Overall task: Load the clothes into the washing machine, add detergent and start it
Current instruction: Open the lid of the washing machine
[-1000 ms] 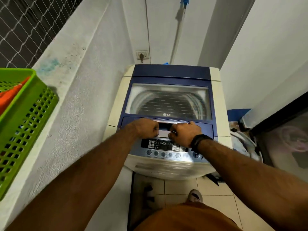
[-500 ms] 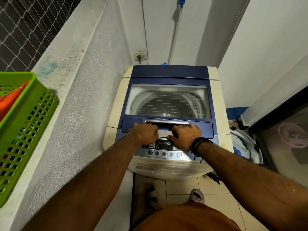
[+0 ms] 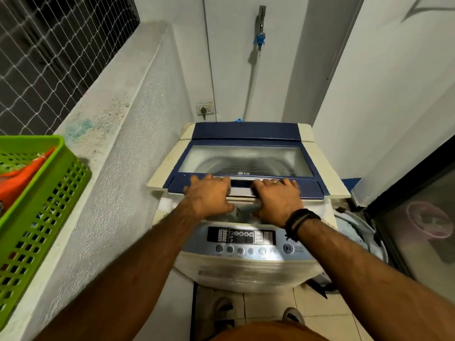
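Since the earlier frame both hands have pulled the lid's front edge up off the washing machine (image 3: pixel 246 269); a gap now shows under it, above the control panel (image 3: pixel 242 236), which was half covered before. I read this as the opening step, with loading, detergent and start all still ahead.

Nearest me, the panel's buttons sit untouched. Just beyond, my left hand (image 3: pixel 209 195) and right hand (image 3: pixel 277 199) each curl their fingers round the silver handle on the blue lid (image 3: pixel 246 159), thumbs tucked beneath, so both are gripping it. Through the lid's window I can make out the drum wall, blurred; whether anything lies inside I cannot tell.

Off to my left, well apart from the machine, the green basket (image 3: pixel 46 200) rests on the wall ledge (image 3: pixel 103 114) with orange clothes (image 3: pixel 17 180) in it. Further back are a wall socket (image 3: pixel 204 110) and a tap (image 3: pixel 260 28).
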